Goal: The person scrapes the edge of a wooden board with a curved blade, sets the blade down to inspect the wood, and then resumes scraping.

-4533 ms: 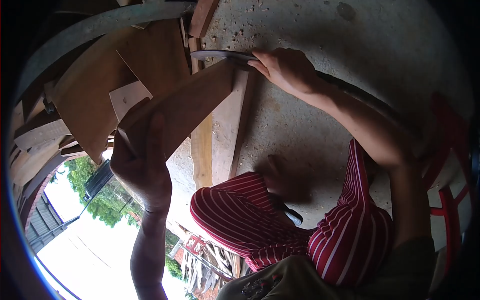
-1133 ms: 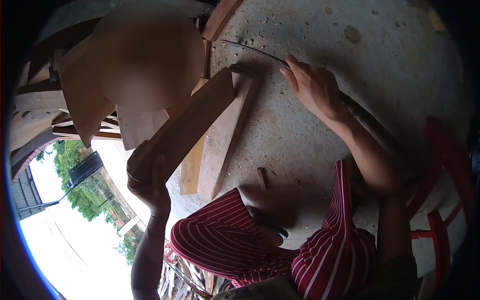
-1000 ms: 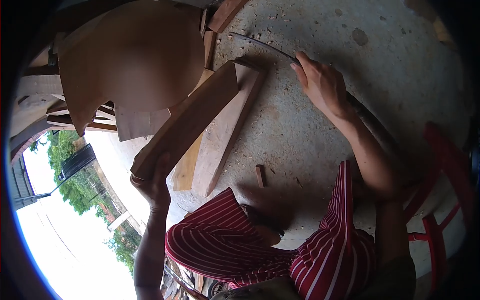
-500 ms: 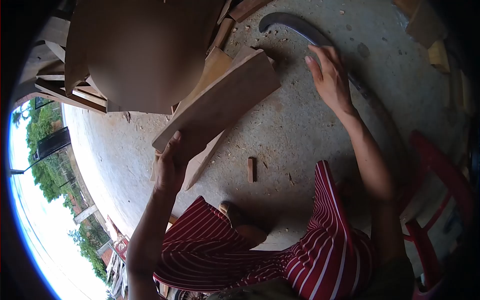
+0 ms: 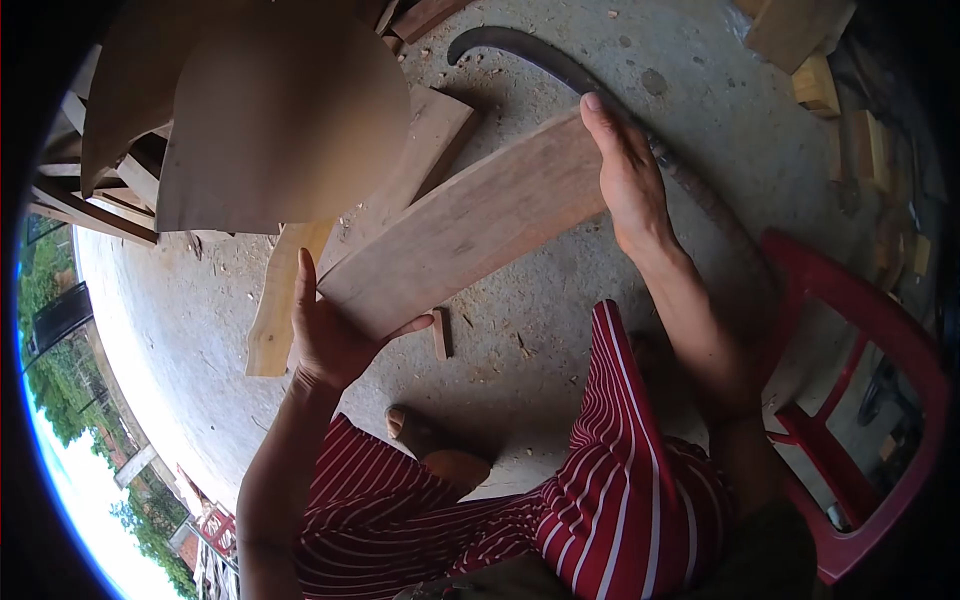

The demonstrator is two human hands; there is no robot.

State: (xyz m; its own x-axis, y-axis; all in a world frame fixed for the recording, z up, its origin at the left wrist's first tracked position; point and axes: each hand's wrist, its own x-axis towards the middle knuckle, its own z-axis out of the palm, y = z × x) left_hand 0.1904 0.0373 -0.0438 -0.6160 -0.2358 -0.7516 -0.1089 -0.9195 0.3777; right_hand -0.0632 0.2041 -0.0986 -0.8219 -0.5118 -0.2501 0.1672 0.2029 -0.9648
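Note:
I hold a curved wooden plank [image 5: 470,225] flat between both hands, above the concrete floor. My left hand [image 5: 325,335] grips its near lower end with fingers spread under and around it. My right hand [image 5: 622,180] presses on its far upper end. A curved dark blade, a sickle-like knife [image 5: 560,70], lies on the floor just beyond my right hand, not held. My knees in red-and-white striped cloth [image 5: 600,500] are below the plank.
A stack of cut boards and rounded wooden panels [image 5: 270,120] fills the upper left. Two planks [image 5: 280,300] lie on the floor under the held one, with a small wood offcut [image 5: 439,333] beside them. A red plastic chair [image 5: 860,390] stands at right, wood blocks [image 5: 815,60] beyond.
My right hand let go of the curved knife, which now lies on the floor, and took the plank's far end. The plank swung down to level between both hands.

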